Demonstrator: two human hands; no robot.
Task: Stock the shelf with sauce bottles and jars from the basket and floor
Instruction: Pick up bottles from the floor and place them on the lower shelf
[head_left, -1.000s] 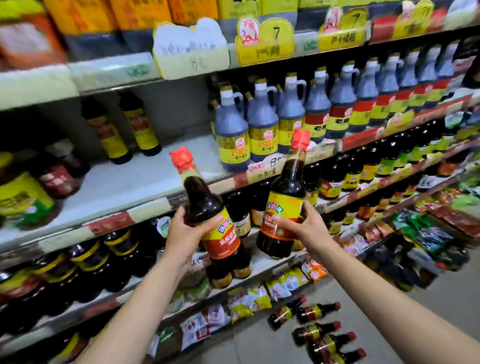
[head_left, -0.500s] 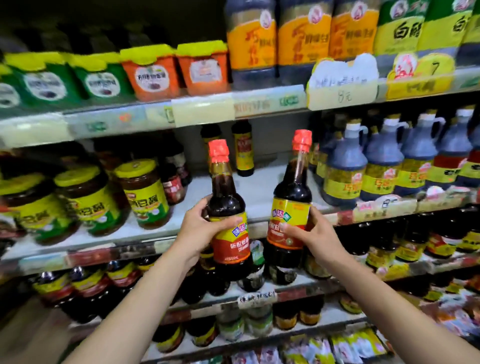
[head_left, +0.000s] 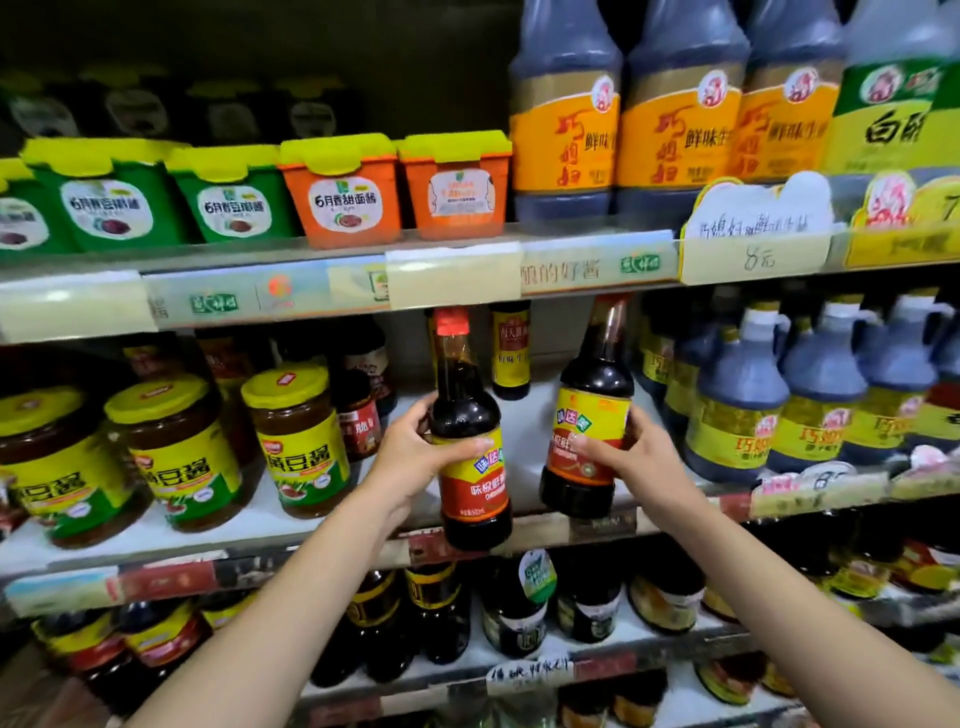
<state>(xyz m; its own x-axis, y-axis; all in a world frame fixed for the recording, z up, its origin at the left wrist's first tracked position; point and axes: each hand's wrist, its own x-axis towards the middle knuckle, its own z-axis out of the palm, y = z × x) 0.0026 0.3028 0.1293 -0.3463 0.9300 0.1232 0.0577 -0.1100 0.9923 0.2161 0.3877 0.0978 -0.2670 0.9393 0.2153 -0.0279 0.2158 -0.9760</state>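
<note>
Two-handed shelving of sauce bottles. The left hand (head_left: 410, 457) wraps the body of the left bottle (head_left: 470, 467), thumb laid across its red and yellow label and fingers curled behind. The right hand (head_left: 639, 457) grips the right bottle (head_left: 589, 431) likewise at label height. Both bottles are held in the air at the front of the shelf (head_left: 524, 447). The left bottle is close to upright, with its base level with the front rim. The right bottle leans with its top to the right, its red cap close under the price strip of the upper shelf (head_left: 452, 275). The bare white gap behind them lies between the yellow-lidded jars (head_left: 298, 441) on the left and the handled jugs (head_left: 737, 405) on the right, with two slim rear bottles (head_left: 510, 348) standing at its back. The step in hand appears to be setting both bottles into that gap. To do it well, right the tilted bottle first so that its cap passes under the strip. Then lift each base over the rim, slide it in straight with the label forward, and release only when the base sits flat, clear of jars and jugs.
</note>
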